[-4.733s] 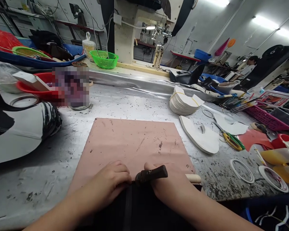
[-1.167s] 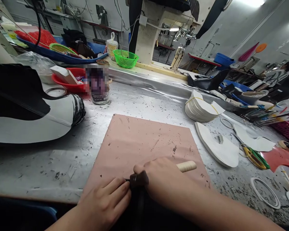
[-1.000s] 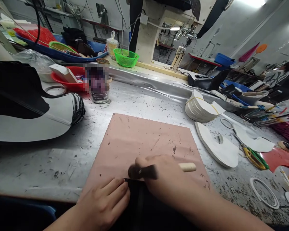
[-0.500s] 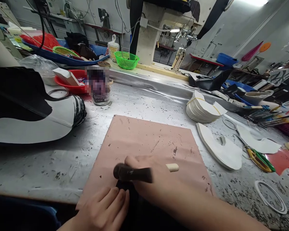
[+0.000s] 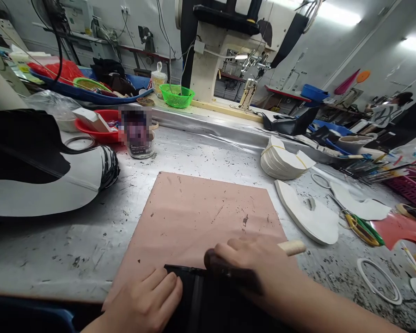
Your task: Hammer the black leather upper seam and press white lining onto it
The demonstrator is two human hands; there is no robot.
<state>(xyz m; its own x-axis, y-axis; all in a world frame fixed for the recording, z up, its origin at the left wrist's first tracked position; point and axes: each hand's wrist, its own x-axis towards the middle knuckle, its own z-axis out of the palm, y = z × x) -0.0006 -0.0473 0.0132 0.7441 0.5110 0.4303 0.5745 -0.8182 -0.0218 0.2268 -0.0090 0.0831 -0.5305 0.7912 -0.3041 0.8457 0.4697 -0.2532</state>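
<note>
My right hand (image 5: 256, 263) is wrapped round a small hammer (image 5: 229, 270) with a dark head and a pale wooden handle end (image 5: 293, 248). The head rests on the top edge of a black piece of material (image 5: 197, 296) that lies at the near edge of a pink work mat (image 5: 201, 217). My left hand (image 5: 149, 300) lies flat on the black piece to the left of the hammer, fingers stretched out and pressing it down. Most of the black piece is hidden under my arms.
A black-and-white cut stack (image 5: 38, 175) lies at left. A glass jar (image 5: 137, 134) and red bowl (image 5: 100, 132) stand behind the mat. White cut pieces (image 5: 284, 162), scissors (image 5: 360, 226), rings (image 5: 379, 284) and a pink basket (image 5: 409, 189) crowd the right. A sewing machine (image 5: 222, 51) stands at the back.
The hammer has swung from the left part of the black piece's edge to the right and come down on it. My left hand stays pressed on the piece. The view tilted slightly.
</note>
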